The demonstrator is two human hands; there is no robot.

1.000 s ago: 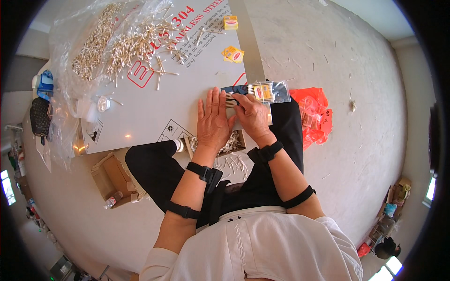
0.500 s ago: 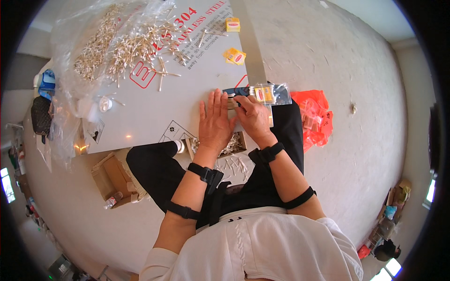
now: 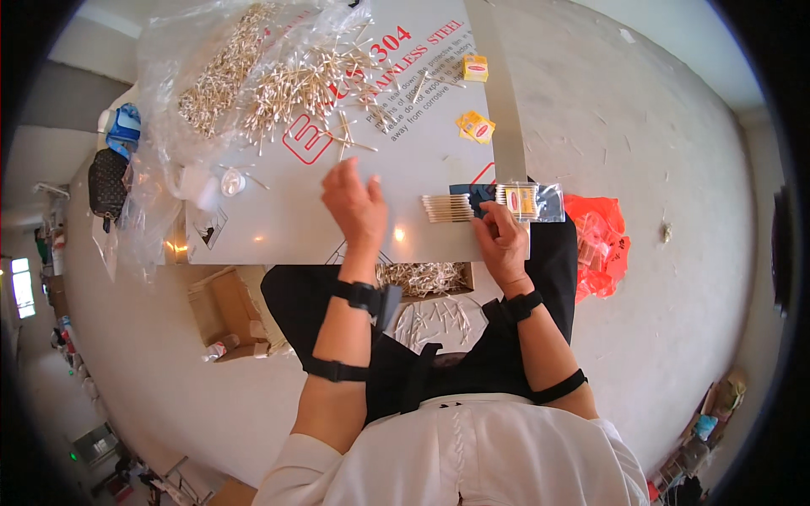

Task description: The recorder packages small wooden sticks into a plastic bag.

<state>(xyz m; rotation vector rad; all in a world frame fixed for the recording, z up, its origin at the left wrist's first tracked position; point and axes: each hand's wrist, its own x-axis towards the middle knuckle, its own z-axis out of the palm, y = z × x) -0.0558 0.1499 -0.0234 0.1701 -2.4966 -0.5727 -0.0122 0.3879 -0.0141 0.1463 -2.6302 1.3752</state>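
Note:
A neat row of cotton swabs [image 3: 447,208] lies flat near the table's right front corner, partly over a dark blue strip [image 3: 483,192]. To its right is a clear plastic packet [image 3: 550,202] with a yellow label card [image 3: 521,201] and more swabs inside. At the right end of the row, my right hand [image 3: 504,246] has its fingers curled in a pinch; what they grip, if anything, is hidden. My left hand [image 3: 354,207] is raised over the table, thumb apart from loosely bent fingers, and nothing shows in it. Loose swabs [image 3: 295,88] form a big heap farther back.
Clear plastic sheeting [image 3: 160,126] covers the table's left side, near a small round white tub [image 3: 233,180]. Yellow cards [image 3: 477,127] and a yellow stack [image 3: 475,67] lie at the right edge. Below are a box of swabs [image 3: 426,278], a cardboard box [image 3: 221,312] and a red bag [image 3: 597,244].
My left hand has lifted off the swabs and moved left, uncovering the row. My right hand has drawn slightly back toward the row's right end. The view has shifted.

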